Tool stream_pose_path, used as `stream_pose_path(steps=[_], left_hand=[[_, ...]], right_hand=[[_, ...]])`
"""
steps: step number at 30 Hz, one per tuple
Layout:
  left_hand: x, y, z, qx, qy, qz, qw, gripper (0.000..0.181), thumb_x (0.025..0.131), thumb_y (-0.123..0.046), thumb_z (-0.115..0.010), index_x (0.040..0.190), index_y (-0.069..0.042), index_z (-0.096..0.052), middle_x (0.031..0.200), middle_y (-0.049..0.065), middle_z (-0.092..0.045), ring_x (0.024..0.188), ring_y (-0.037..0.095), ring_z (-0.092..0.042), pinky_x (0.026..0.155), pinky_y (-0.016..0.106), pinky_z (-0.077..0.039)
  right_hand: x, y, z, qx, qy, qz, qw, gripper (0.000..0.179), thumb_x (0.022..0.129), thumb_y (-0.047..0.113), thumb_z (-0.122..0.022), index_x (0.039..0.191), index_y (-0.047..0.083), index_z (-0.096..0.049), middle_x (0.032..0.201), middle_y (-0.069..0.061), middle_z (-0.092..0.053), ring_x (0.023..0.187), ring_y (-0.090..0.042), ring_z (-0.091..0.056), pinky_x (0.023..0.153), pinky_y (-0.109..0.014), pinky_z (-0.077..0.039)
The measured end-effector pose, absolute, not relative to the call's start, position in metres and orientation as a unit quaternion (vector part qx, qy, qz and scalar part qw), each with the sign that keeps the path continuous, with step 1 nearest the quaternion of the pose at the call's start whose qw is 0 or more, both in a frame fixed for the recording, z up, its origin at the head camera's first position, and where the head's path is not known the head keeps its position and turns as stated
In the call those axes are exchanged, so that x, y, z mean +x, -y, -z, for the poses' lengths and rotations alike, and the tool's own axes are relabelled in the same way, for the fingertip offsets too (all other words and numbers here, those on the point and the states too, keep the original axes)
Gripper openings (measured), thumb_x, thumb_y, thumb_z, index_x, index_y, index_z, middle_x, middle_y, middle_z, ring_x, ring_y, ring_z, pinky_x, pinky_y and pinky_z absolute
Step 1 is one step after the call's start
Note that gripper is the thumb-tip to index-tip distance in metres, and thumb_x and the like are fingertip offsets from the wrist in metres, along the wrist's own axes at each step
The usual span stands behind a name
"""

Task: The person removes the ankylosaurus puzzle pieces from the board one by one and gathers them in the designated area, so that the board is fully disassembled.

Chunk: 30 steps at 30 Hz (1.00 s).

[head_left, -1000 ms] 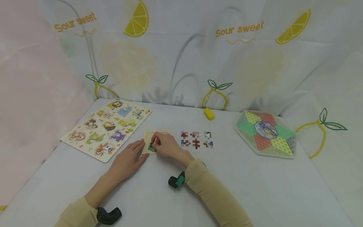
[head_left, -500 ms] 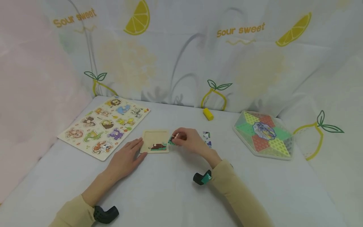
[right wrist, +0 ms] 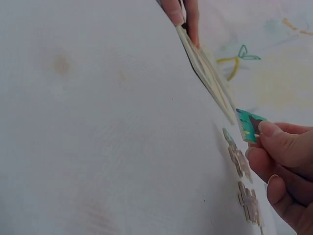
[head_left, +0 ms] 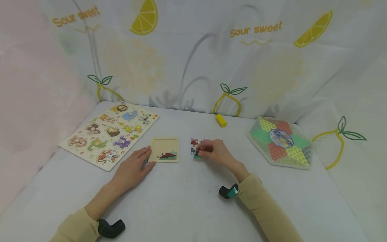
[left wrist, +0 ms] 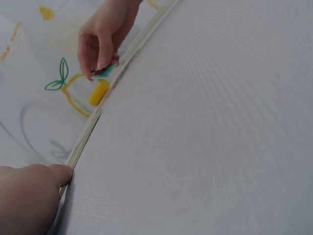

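My left hand (head_left: 130,170) rests with fairly straight fingers on the left edge of a small square wooden puzzle tray (head_left: 163,144). Brown and green joined puzzle pieces (head_left: 168,156) lie in the tray's lower right part. To the right of the tray, my right hand (head_left: 220,154) pinches a green and brown puzzle piece (right wrist: 248,125) between thumb and fingers. In the right wrist view that piece is held up above the table. Loose jigsaw pieces (head_left: 194,142) lie on the cloth under and behind the right hand, which partly hides them.
An animal puzzle board (head_left: 104,134) lies at the left, close to the left hand. On the right is a hexagonal game box (head_left: 281,143) with coloured triangles. A yellow cylinder (head_left: 221,120) lies near the back edge of the white-covered table (head_left: 187,201).
My right hand has moved right, from over the tray to the loose pieces, carrying a green and brown puzzle piece off the tray. My left hand has stayed on the tray's edge.
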<state>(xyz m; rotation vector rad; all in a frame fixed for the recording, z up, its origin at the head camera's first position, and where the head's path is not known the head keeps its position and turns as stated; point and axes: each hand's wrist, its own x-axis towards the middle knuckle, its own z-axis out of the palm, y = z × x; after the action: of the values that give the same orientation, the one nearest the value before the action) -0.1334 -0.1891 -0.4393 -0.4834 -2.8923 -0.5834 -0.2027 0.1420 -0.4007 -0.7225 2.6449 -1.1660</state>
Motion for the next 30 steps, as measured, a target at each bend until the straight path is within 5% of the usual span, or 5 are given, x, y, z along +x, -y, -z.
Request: stream_pose_path(steps=[16, 30], left_hand=[[-0.132, 0.189, 0.438, -0.160, 0.964, 0.197, 0.075, 0.059, 0.098, -0.033, -0.063, 0.143, 0.003, -0.051, 0.150, 0.020, -0.048, 0.137, 0.040, -0.046, 0.108, 0.056, -0.043], [-0.132, 0.189, 0.440, -0.157, 0.966, 0.192, 0.074, 0.060, 0.099, -0.035, -0.062, 0.143, 0.003, -0.051, 0.150, 0.020, -0.048, 0.138, 0.040, -0.045, 0.109, 0.056, -0.041]], right_hand=[[-0.195, -0.129, 0.408, -0.262, -0.895, 0.347, 0.100, 0.015, 0.090, 0.017, -0.076, 0.104, 0.014, -0.071, 0.087, 0.004, -0.068, 0.081, -0.011, -0.058, 0.074, -0.024, -0.050], [-0.193, -0.126, 0.411, -0.290, -0.912, 0.288, 0.041, 0.021, 0.085, 0.022, -0.081, 0.103, 0.012, -0.076, 0.089, 0.004, -0.056, 0.074, -0.011, -0.048, 0.062, -0.021, -0.040]])
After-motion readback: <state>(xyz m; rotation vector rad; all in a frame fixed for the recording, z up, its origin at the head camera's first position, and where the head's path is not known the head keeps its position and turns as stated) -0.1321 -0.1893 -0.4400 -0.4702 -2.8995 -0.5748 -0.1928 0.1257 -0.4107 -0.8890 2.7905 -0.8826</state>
